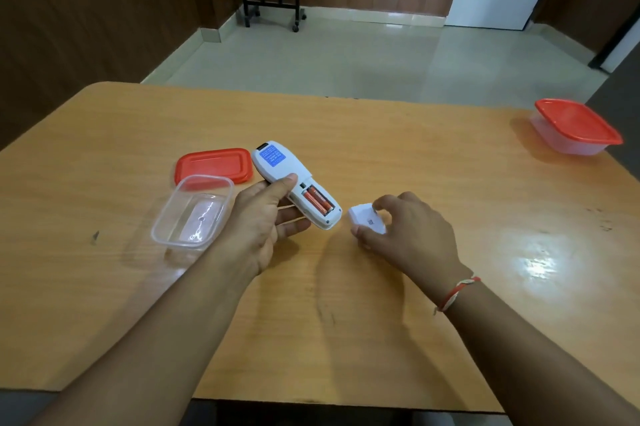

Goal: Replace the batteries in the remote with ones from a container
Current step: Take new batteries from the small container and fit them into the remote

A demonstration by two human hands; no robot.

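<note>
Item: white remote (291, 180), held back-side up above the wooden counter (346, 304) and taken here as the landmark. Its battery bay is uncovered at the end nearer the person, and two orange batteries (318, 201) are seated side by side in it. A blue label is seen at the remote's far end.

Left hand (266, 221): closed around the remote from its left side, thumb laid across the back just above the battery bay, fingers curled underneath.

Right hand (401, 228): just to the right of the remote's near end, fingers and thumb pinched on a small white battery cover (366, 218), which is held at or just above the counter; contact with the surface cannot be told. A red and white thread (457, 292) is worn on this wrist.

Clear container (192, 211): open, set on the counter to the left of the remote, beside the left hand. No contents can be made out inside it.

Red lid (213, 165): laid flat on the counter left of the remote's far end, directly behind the clear container and partly overlapped by its rim.

Second container (573, 128): closed with a red lid, well to the right of the remote, near the counter's far right edge.
</note>
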